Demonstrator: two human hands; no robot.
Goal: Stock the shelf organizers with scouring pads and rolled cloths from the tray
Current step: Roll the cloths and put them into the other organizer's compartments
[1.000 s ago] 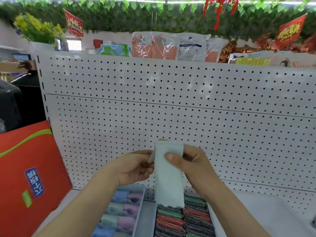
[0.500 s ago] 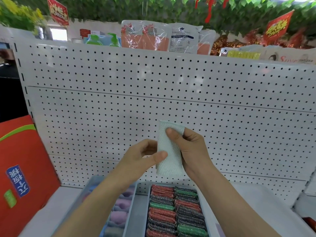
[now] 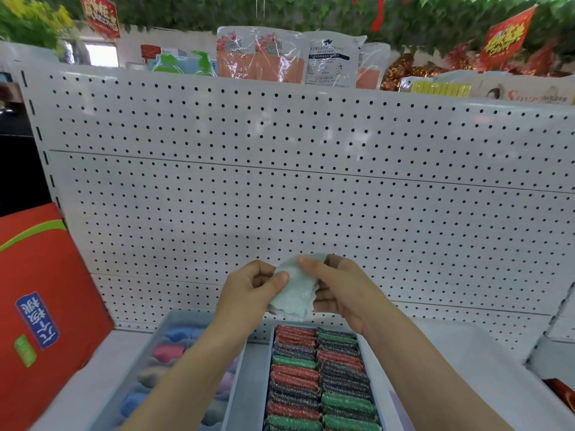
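A pale green cloth (image 3: 294, 292) hangs folded between both hands above the shelf. My left hand (image 3: 249, 295) pinches its left edge with thumb and fingers. My right hand (image 3: 339, 290) grips its top right side, thumb on the front. Below them stands an organizer (image 3: 249, 384) packed with red, green and dark scouring pads (image 3: 314, 377) in two columns. To its left a second organizer (image 3: 174, 318) holds rolled cloths (image 3: 169, 353) in blue, pink and beige; my left forearm hides part of it.
A white pegboard back panel (image 3: 311, 197) rises right behind the hands. A red carton (image 3: 40, 306) leans at the left end of the shelf. Bare white shelf (image 3: 466, 368) lies right of the pad organizer. Packaged goods (image 3: 289, 57) line the top.
The cloth hung long from my right hand a second ago; both hands have folded it shorter into a compact bunch. The view has tilted down, showing more of the organizers.
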